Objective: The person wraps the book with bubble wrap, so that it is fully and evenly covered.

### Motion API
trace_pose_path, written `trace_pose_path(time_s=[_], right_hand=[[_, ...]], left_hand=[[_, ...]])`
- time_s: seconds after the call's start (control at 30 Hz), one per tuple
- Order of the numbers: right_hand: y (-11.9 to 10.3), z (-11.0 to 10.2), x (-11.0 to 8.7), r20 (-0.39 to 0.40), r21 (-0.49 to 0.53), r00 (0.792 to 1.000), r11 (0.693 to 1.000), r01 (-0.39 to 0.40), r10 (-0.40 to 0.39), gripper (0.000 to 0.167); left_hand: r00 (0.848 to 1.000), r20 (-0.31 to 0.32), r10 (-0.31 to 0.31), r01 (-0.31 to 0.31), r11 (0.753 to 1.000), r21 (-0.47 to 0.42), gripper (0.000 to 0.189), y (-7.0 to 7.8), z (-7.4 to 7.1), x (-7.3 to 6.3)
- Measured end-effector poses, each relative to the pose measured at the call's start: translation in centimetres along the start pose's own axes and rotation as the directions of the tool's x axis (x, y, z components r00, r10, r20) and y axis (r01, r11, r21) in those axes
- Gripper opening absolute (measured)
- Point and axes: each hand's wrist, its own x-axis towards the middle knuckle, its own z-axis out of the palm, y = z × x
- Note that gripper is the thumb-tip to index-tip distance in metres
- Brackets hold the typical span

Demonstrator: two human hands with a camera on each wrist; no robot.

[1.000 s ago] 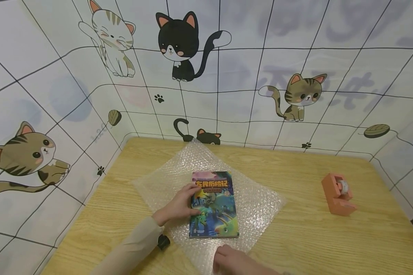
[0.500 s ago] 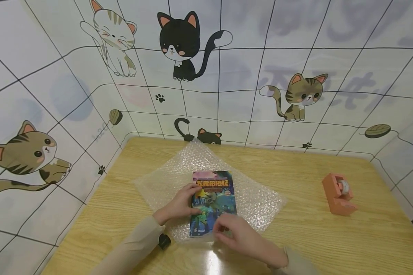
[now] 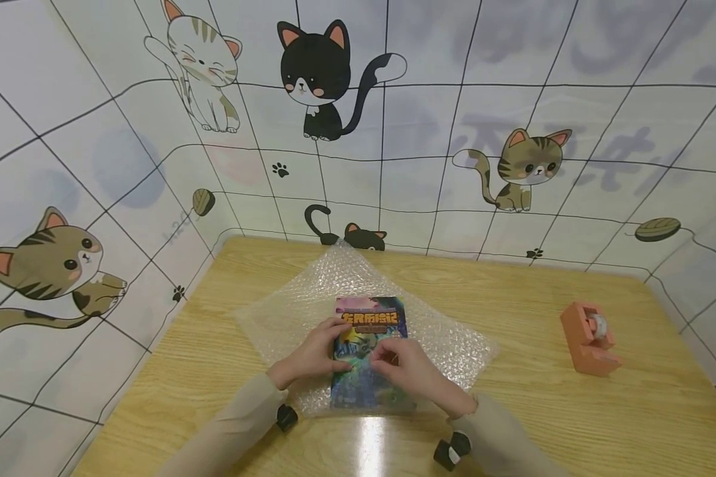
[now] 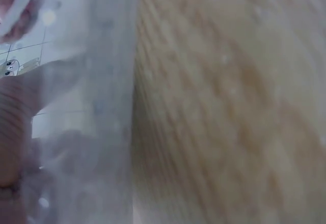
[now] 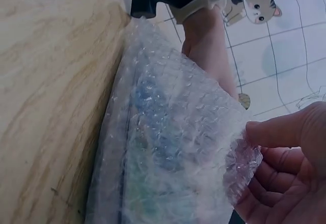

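Observation:
A colourful book (image 3: 382, 322) lies on a sheet of bubble wrap (image 3: 447, 348) set cornerwise on the table. My left hand (image 3: 310, 356) rests on the book's left side, thumb and fingers spread over the cover. Thumb and fingers of my right hand (image 3: 410, 370) pinch the near corner of the wrap, lifted over the book's lower part. In the right wrist view, the folded bubble wrap (image 5: 168, 107) slopes up to the right hand (image 5: 290, 158), the book's colours dim through it. Blurred wrap (image 4: 109, 107) fills part of the left wrist view.
An orange tape dispenser (image 3: 587, 341) with a roll of clear tape stands at the right of the wooden table (image 3: 513, 411). Behind and at the sides hangs a gridded cloth (image 3: 417, 199) printed with cats. Small black devices are strapped at both wrists.
My right hand has moved from the near edge up over the book, drawing the wrap's near corner with it. The book's lower cover is now under the film. My left hand stays put.

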Motion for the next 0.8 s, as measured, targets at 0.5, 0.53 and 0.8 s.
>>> trace_pose_path(time_s=[0.5, 0.53, 0.8], right_hand=[[2.9, 0.8, 2.0, 0.014, -0.077, 0.983, 0.981, -0.179, 0.181, 0.010], [3.0, 0.8, 2.1, 0.016, -0.077, 0.982, 0.980, -0.185, 0.186, 0.010], [3.8, 1.2, 2.5, 0.013, -0.103, 0.984, 0.980, -0.173, 0.175, 0.009]], left_hand=[[0.999, -0.031, 0.039, -0.040, 0.998, -0.042, 0.060, 0.2, -0.1, -0.2], [1.000, -0.018, 0.025, -0.026, 0.999, -0.042, 0.066, 0.3, -0.1, -0.2], [0.994, 0.089, -0.063, 0.061, 0.998, 0.024, 0.091, 0.8, 0.2, -0.2]])
